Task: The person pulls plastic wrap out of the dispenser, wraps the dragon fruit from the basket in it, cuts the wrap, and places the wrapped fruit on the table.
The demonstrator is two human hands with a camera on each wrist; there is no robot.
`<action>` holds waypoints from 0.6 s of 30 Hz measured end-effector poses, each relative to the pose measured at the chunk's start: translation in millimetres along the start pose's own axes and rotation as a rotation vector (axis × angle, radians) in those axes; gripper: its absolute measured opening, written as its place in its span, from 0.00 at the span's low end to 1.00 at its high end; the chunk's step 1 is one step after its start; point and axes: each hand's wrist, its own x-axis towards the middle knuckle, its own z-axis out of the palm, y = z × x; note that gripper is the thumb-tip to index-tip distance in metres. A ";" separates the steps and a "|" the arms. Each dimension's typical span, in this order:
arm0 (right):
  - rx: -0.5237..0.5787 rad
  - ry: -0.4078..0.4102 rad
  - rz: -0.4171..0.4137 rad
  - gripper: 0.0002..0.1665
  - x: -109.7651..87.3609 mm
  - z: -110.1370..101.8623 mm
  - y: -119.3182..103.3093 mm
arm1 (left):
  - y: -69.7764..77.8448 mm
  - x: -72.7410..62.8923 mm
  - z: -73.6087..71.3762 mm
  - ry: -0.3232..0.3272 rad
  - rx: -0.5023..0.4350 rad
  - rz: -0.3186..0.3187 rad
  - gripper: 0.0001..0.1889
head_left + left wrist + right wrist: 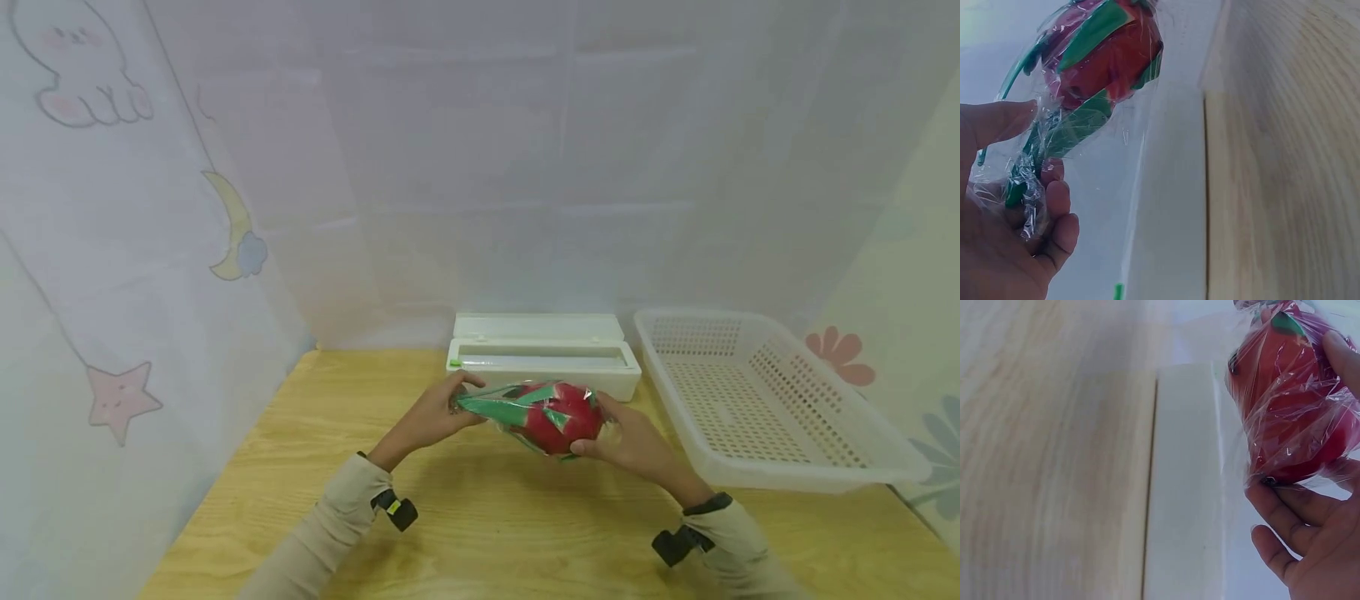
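A red dragon fruit (558, 417) with green leaf tips, wrapped in clear plastic film, is held up above the wooden table between both hands. My left hand (438, 410) grips its leafy end, where the film (1034, 194) is bunched among the curled fingers. Around the rounded red end (1291, 406) my right hand (636, 440) holds with thumb and fingers through the film. Just behind the fruit stands a white cling film box (543, 379), its lid (536, 325) raised and a roll (543, 362) inside. A small green piece (455, 363) sits at the box's left end.
A white perforated plastic basket (892, 468) stands on the right of the wooden table (480, 533). Behind the table hangs a pale cloth wall (480, 167), and a printed one (123, 400) runs along the left side.
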 end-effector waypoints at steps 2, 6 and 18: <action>-0.007 0.007 0.006 0.46 2.6 -4.2 -2.4 | 2.8 1.9 -3.3 0.013 -0.011 0.002 0.20; -0.016 0.002 0.046 0.46 6.7 -11.2 -5.6 | 6.5 6.5 -7.3 0.048 -0.015 0.000 0.15; 0.038 -0.022 0.123 0.51 25.6 -35.6 -17.9 | 19.4 23.8 -24.9 0.105 -0.135 0.018 0.12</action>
